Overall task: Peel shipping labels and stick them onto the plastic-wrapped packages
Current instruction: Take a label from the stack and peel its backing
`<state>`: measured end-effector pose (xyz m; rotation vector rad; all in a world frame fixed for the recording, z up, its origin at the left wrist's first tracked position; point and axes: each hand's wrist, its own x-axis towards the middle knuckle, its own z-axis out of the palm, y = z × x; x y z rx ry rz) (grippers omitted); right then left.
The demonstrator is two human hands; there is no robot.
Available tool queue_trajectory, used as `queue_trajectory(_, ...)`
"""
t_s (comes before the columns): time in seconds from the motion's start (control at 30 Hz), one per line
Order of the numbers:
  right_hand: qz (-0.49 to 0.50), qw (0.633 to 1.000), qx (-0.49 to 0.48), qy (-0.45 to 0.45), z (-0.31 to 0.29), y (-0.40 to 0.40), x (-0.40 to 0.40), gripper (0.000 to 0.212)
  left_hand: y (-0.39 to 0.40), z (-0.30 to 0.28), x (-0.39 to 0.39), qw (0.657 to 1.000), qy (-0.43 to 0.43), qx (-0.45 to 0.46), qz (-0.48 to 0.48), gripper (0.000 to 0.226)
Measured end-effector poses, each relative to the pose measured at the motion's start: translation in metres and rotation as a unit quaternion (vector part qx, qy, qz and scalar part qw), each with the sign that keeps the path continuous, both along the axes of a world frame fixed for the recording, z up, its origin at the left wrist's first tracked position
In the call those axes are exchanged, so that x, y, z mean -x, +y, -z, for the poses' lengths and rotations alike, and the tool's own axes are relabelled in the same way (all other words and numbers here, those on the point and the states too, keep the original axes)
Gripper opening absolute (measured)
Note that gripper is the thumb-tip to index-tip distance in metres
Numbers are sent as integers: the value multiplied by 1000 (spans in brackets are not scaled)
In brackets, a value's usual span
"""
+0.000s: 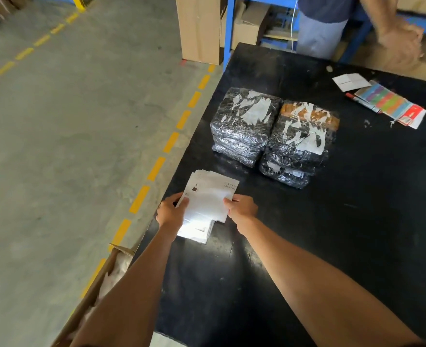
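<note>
While the stack of shipping labels (206, 209) is lying near the table's (357, 221) left edge, the left hand (170, 212) is gripping its left side, thumb on top. The right hand (242, 209) is pinching the top sheet's right edge, prob. starting a peel, though glare is hiding the corner. Best w/ the stack held flat, lifting one corner slowly so only one label is coming off. Two plastic-wrapped packages (272, 134) are waiting just beyond, touching each other.
</note>
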<state>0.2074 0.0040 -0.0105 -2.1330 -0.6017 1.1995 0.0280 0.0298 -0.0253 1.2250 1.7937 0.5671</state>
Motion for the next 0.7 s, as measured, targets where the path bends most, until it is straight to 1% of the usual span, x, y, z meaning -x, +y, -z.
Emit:
queue_trajectory(0.13, 6, 1000, -16, 0, -13, -5, -8, 22, 3, 3, 0, 999, 38, 7, 17, 30)
queue_trajectory(0.2, 10, 999, -32, 9, -21, -8, -14, 20, 5, -1, -1, 998, 50, 24, 29, 34)
queue_trajectory(0.23, 12, 999, -43, 14, -26, -9, -17, 18, 7, -4, -2, 997, 71, 24, 33, 38)
queue_trajectory(0.3, 2, 997, -69, 33, -37, -10, -24, 16, 7, -21, -9, 989, 141, -13, 35, 46)
queue_trajectory(0.33, -13, 995, -83, 50, -43, -10, -27, 16, 7, -32, -14, 985, 160, -47, 34, 46)
queue_trajectory(0.37, -30, 992, -101, 71, -52, -11, -30, 16, 8, -45, -20, 984, 154, -82, 37, 45)
queue_trajectory(0.4, -47, 987, -120, 93, -60, -12, -33, 16, 8, -58, -26, 987, 116, -99, 43, 45)
queue_trajectory(0.43, -61, 982, -141, 112, -71, -15, -37, 15, 9, -72, -32, 993, 38, -97, 48, 47)
queue_trajectory(0.47, -73, 976, -160, 125, -80, -17, -40, 14, 8, -87, -38, 994, -65, -73, 51, 49)
queue_trajectory(0.5, -84, 972, -172, 135, -89, -19, -44, 13, 6, -101, -44, 985, -161, -39, 47, 50)
queue_trajectory(0.53, -95, 969, -179, 141, -98, -21, -47, 12, 5, -112, -48, 972, -228, -18, 47, 49)
queue_trajectory(0.57, -105, 966, -184, 147, -106, -24, -50, 10, 3, -122, -53, 960, -276, -17, 47, 44)
queue_trajectory(0.6, -112, 963, -191, 151, -117, -28, -54, 10, -1, -135, -57, 950, -306, -31, 48, 35)
queue_trajectory(0.63, -114, 961, -199, 153, -126, -32, -58, 12, -7, -145, -61, 944, -323, -45, 51, 28)
queue_trajectory(0.7, -102, 955, -232, 154, -148, -34, -67, 18, -14, -164, -67, 938, -333, -69, 68, 22)
